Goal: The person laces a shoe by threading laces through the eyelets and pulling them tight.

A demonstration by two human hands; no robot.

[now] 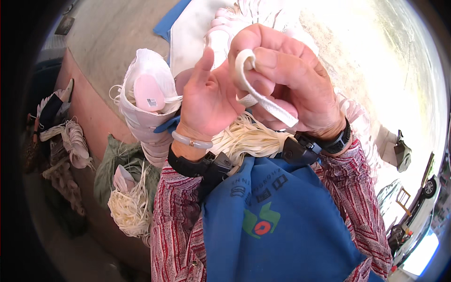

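My right hand (291, 80) pinches a flat white shoelace (277, 110) between thumb and fingers. The lace bends into a loop near my fingertips and its short end hangs toward the wrist. Beside it my left hand (211, 101) is turned palm up, its thumb spread away from the palm; its other fingers are partly hidden behind my right hand. Under both hands a thick bundle of cream shoelaces (249, 136) lies across my lap, on a blue apron (282, 225).
Left of my hands stands a stack of nested white shoes (145, 127) with a pink insole (149, 94) showing. More white shoes (221, 33) lie beyond my hands. A green sack (105, 176) and a pile of cream laces (131, 209) are at lower left. A car (423, 207) is at far right.
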